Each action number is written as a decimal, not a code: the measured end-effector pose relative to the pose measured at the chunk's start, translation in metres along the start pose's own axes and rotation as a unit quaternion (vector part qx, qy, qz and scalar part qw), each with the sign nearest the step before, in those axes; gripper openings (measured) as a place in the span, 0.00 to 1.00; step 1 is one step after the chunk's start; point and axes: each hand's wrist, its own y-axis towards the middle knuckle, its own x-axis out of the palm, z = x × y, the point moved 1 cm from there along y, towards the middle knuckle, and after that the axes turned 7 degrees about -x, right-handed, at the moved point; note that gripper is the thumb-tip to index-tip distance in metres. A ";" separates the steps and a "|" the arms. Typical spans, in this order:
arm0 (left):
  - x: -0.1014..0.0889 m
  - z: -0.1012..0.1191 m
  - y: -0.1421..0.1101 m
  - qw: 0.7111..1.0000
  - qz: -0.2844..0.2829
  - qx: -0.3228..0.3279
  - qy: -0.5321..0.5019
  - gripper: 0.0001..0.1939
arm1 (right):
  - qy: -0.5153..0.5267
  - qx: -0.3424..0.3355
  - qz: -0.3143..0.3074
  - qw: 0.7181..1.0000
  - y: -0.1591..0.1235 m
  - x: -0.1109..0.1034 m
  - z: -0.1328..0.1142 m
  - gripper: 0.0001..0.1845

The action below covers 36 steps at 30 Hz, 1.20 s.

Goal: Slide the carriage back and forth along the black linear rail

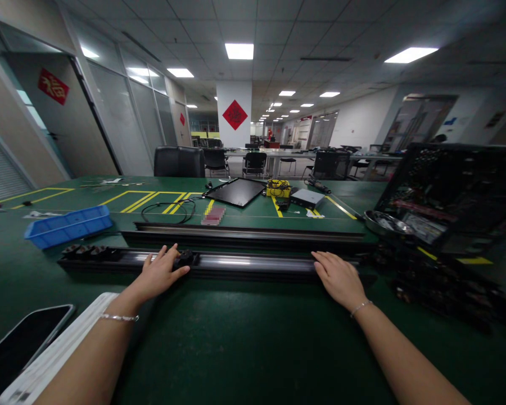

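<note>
A long black rail with a shiny grey inner strip (pixel 244 263) lies across the green table in front of me. My left hand (pixel 162 274) rests on its left half with the fingers spread, close beside a small black block (pixel 187 258) seated on the strip. Flat on the right end of the rail is my right hand (pixel 338 279), its fingers stretched out and touching the edge. Several small black parts (pixel 86 251) sit on the rail's left end. Just behind it, a second long black rail (pixel 253 233) runs parallel.
Left stands a blue bin (pixel 69 226); a phone (pixel 23 343) and a white long object (pixel 63 360) lie at lower left. Farther back are a dark flat panel (pixel 238 192), a yellow item (pixel 278 188) and a grey box (pixel 307 198). Dark equipment (pixel 451 197) fills the right side.
</note>
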 end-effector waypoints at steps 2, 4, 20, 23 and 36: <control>-0.001 0.003 -0.002 1.000 -0.003 -0.003 -0.002 0.38 | 0.003 0.003 -0.001 1.000 0.000 0.000 0.000 0.26; -0.001 0.006 -0.005 1.000 -0.010 -0.001 0.001 0.37 | 0.006 0.006 -0.003 1.000 0.000 -0.001 -0.001 0.26; 0.004 -0.002 -0.009 0.997 -0.052 0.051 0.028 0.43 | -0.001 -0.004 0.013 1.000 -0.001 0.000 -0.001 0.26; -0.001 0.002 -0.011 0.997 -0.058 0.050 0.031 0.43 | -0.003 -0.004 0.010 1.000 -0.001 0.000 0.000 0.26; -0.008 0.004 -0.015 0.996 -0.069 0.057 0.017 0.43 | 0.008 0.002 -0.004 1.000 -0.001 -0.002 -0.001 0.27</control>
